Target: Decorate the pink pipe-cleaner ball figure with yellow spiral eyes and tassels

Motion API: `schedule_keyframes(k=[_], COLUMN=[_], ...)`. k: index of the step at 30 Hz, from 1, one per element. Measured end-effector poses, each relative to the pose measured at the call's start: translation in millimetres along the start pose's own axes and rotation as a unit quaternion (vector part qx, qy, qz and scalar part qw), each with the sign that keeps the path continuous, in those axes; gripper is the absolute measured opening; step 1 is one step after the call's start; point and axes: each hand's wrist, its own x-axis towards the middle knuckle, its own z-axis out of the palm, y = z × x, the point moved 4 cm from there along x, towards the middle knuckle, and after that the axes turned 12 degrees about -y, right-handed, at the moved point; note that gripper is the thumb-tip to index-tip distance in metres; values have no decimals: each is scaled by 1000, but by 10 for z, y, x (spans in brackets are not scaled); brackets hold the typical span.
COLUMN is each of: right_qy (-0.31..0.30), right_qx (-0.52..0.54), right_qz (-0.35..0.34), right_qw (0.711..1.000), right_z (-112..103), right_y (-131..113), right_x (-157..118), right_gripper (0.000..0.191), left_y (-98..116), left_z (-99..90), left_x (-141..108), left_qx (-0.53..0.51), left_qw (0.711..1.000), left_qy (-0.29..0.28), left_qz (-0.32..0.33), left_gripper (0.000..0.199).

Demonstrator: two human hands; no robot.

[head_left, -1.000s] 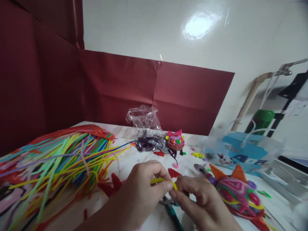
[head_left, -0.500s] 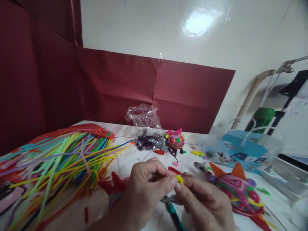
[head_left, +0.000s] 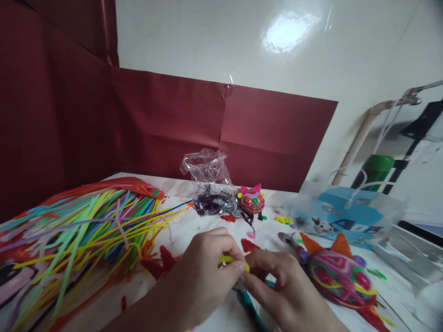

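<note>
My left hand (head_left: 211, 272) pinches a small yellow pipe cleaner (head_left: 225, 259) between thumb and fingers. Its other end shows at the fingertips of my right hand (head_left: 282, 286), which is closed on it too. Fingers hide most of the yellow piece. Under my hands lie pliers with teal handles (head_left: 249, 308), partly covered. Red fuzzy pointed shapes (head_left: 162, 263) stick out behind my left wrist. To the right of my right hand sits a cat-like face (head_left: 342, 276) made of coiled pipe cleaners, with orange ears.
A heap of colourful pipe cleaners (head_left: 90, 230) covers the left side. At the back are a clear plastic bag (head_left: 211, 193) with dark strands and a smaller pink-eared face (head_left: 252, 201). A blue-and-clear bag (head_left: 349, 216) and a grey box (head_left: 408, 263) stand right.
Both hands have shifted slightly left and down, and my left hand has turned more over the yellow piece. More of the red piece behind them shows now.
</note>
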Motion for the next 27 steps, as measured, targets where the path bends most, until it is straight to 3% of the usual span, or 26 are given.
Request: schedule_keyframes(k=[5, 11, 14, 20, 23, 27], right_qy=[-38, 55, 90, 120, 168, 200], right_qx=[9, 66, 66, 90, 114, 172], right_qz=[15, -49, -82, -122, -118, -98], right_qw=[999, 995, 990, 981, 972, 960], right_z=[10, -99, -114, -105, -78, 5], right_y=[59, -51, -78, -130, -120, -40], right_x=[0, -9, -33, -72, -91, -105], right_gripper=[34, 39, 39, 35, 36, 36], left_y=[-22, -50, -100, -121, -88, -58], left_z=[22, 25, 70, 185, 219, 230], left_x=[20, 44, 59, 62, 42, 31], left_qx=[19, -133, -244, -441, -488, -485], left_qw=[1000, 990, 967, 895, 871, 870], left_qy=[-15, 41, 49, 20, 26, 20], left_qz=[4, 35, 49, 57, 59, 85], left_gripper=[15, 12, 9, 16, 18, 17])
